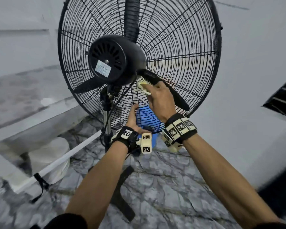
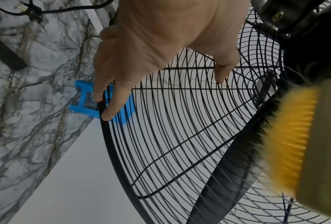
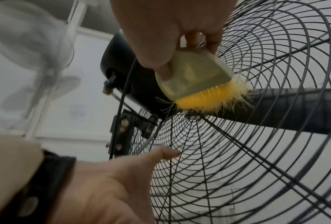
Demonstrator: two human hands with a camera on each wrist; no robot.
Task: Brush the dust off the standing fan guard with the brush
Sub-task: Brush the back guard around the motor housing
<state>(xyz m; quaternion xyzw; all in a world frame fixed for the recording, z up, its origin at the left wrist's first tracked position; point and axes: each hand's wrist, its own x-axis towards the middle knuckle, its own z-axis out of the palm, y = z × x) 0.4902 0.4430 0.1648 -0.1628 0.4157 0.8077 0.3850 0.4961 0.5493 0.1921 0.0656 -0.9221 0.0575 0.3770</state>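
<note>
**Brush at the hub, most of the guard still to cover**

Nearest the head camera are your two forearms, both with marker-tagged wrist bands. Your right hand (image 1: 160,100) grips the brush (image 3: 195,78) by its pale body, fingers and thumb curled round it; yellow bristles (image 3: 214,98) press into the wires just beside the motor housing (image 1: 114,58). Your left hand (image 1: 134,118) lies open, straight fingers (image 2: 111,106) resting on the lower rim of the fan guard (image 1: 180,47), thumb touching the wires, steadying it.

Progress, as a judgement: brushing is underway at the centre of the rear guard, lower right of the motor. No dust line shows, so you cannot tell which wires are already clean. The upper arc, left half and outer rings probably remain, and the far face too.

Containers: a blue plastic item (image 1: 145,119) stands on the marble floor (image 1: 163,179) behind the guard; whether it holds anything cannot be seen. A white bucket-like shape (image 1: 51,161) sits at left, contents hidden
</note>
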